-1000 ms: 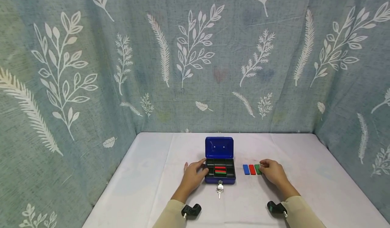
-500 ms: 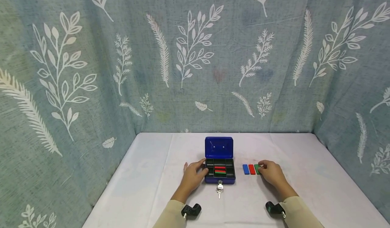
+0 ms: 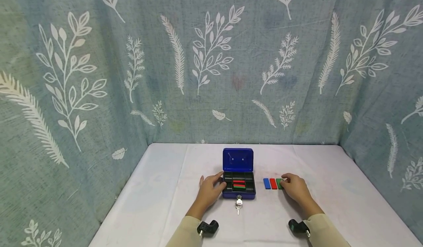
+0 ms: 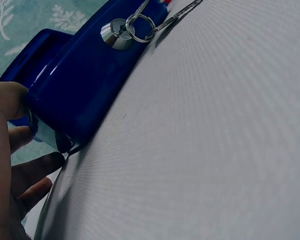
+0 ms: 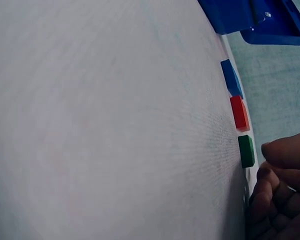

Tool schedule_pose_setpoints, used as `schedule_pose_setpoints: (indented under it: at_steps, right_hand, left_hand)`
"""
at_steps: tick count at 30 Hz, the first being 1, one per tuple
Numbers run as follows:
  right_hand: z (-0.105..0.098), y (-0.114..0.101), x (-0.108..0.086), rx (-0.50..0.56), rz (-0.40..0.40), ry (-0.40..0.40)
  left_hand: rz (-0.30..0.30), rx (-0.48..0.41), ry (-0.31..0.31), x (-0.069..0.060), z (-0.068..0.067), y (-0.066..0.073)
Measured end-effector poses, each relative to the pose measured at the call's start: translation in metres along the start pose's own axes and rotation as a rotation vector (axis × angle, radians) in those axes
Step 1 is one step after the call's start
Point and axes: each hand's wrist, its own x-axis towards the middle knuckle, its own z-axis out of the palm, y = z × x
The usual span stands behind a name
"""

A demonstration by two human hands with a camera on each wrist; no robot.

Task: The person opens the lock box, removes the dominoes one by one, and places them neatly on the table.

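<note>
A blue cash box [image 3: 238, 195] stands with its lid raised at the table's middle. Its black tray [image 3: 248, 177] holds two red blocks and a green one in the middle compartments. My left hand [image 3: 209, 190] touches the box's left side, its thumb at the rim; in the left wrist view the other fingers [image 4: 35, 170] spread beside the box. A blue block [image 3: 267, 183], a red block [image 3: 273, 183] and a green block [image 3: 279, 183] lie in a row to the right. My right hand [image 3: 296, 188] is at the green block's right end, fingers loosely bent; a narrow gap shows in the right wrist view.
Keys [image 3: 238, 205] on a ring hang from the lock at the box's front. A white cloth covers the table [image 3: 165, 203]. Leaf-patterned curtains [image 3: 211, 74] enclose the back and sides. A dark camera device [image 3: 208, 227] is strapped on each wrist.
Over the last second the right hand shifts very slightly left beside the green block. The left hand, the box and the row of blocks stay put.
</note>
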Motion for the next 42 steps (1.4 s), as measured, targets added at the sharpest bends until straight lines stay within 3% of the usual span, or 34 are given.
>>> schedule_pose_setpoints:
  at_steps: [6, 12, 31, 42]
  right_hand:
    - [0.001, -0.003, 0.001, 0.028, -0.011, 0.003]
    - [0.003, -0.009, -0.001, 0.047, -0.072, 0.037]
    - [0.019, -0.037, -0.004, 0.191, -0.126, 0.001]
    - [0.028, -0.050, -0.002, 0.188, -0.221, 0.041]
  left_hand:
    - [-0.023, -0.016, -0.026, 0.002, -0.003, 0.001]
    - [-0.020, -0.018, -0.027, 0.001, -0.003, 0.001]
    - [-0.054, -0.019, -0.043, 0.001, 0.000, 0.001]
    - [-0.025, -0.022, -0.021, 0.001, -0.004, 0.002]
